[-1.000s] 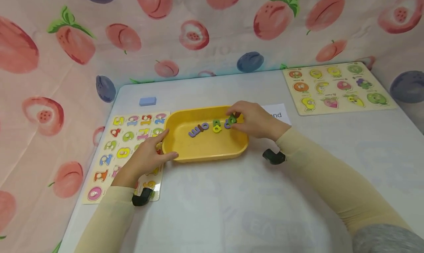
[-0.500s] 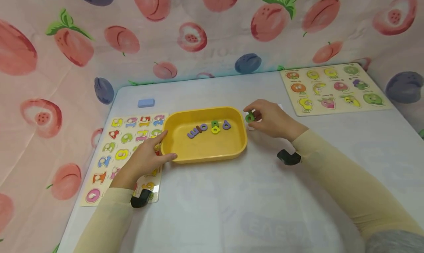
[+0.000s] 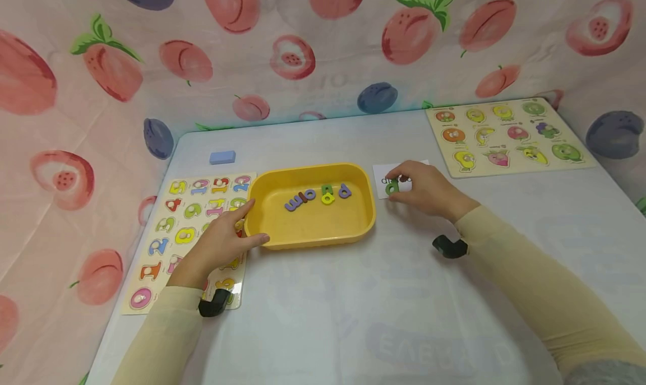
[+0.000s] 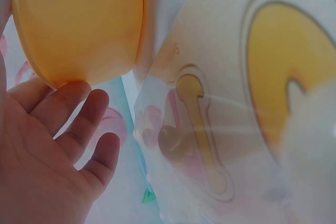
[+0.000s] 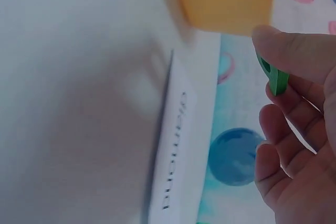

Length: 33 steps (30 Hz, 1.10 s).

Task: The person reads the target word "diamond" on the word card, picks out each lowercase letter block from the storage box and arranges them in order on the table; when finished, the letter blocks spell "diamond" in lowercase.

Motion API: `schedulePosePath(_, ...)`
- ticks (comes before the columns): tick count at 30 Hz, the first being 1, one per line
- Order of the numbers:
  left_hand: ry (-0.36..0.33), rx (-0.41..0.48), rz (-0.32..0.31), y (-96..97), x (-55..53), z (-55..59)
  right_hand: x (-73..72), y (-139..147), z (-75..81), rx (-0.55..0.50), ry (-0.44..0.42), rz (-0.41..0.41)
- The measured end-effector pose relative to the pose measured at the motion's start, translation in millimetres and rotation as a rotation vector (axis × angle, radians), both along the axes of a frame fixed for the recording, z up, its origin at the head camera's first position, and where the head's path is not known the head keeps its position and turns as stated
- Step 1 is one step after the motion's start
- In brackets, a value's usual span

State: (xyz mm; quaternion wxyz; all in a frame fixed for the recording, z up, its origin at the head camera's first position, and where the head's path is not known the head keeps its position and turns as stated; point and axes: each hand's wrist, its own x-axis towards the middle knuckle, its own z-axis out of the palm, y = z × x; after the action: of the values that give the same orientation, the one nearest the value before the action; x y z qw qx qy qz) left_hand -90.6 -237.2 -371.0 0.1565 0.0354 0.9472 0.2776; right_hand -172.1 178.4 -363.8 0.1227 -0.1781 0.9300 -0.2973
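Observation:
My right hand pinches a green toy letter between thumb and forefinger, above a white word card. In the right wrist view the same green letter is seen edge-on, and the card appears to read "diamond". With thumb and fingers at its left end, my left hand holds a yellow tray. Inside the tray lie a purple m, a small brown letter, a purple o, a green letter, a yellow letter and a purple letter.
A number puzzle board lies left of the tray, partly under my left forearm. Behind it sits a blue block. A fruit puzzle board is at the back right. A fruit-printed curtain borders the white table.
My right hand has lifted the green letter out of the tray and carried it right, over the card. The left hand stays on the tray.

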Motion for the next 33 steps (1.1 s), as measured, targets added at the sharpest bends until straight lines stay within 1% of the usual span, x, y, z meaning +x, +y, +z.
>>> schedulePosePath(9, -0.006, 0.006, 0.008, 0.0, 1.0, -0.5, -2.4, -0.1, -21.9, -0.007, -0.045, 0.018)
schedulePosePath(14, -0.007, 0.011, 0.009, -0.3, 0.6, -1.0, -3.5, -2.8, -29.7, -0.007, -0.039, 0.028)
schedulePosePath(18, -0.002, 0.009, 0.011, -0.3, -0.2, -1.3, -4.3, -5.0, -33.2, 0.011, -0.048, 0.026)
schedulePosePath(22, -0.012, 0.008, 0.015, 0.6, -0.4, -0.8, -4.4, -6.4, -34.8, 0.034, -0.06, 0.023)
schedulePosePath(26, -0.022, 0.016, 0.023, 1.4, -0.2, -0.5, -5.9, -6.3, -36.2, 0.057, -0.048, 0.028)
schedulePosePath(33, -0.009, 0.014, 0.023, 0.6, 0.1, -0.3, -8.8, -7.2, -37.0, 0.076, -0.038, 0.042)
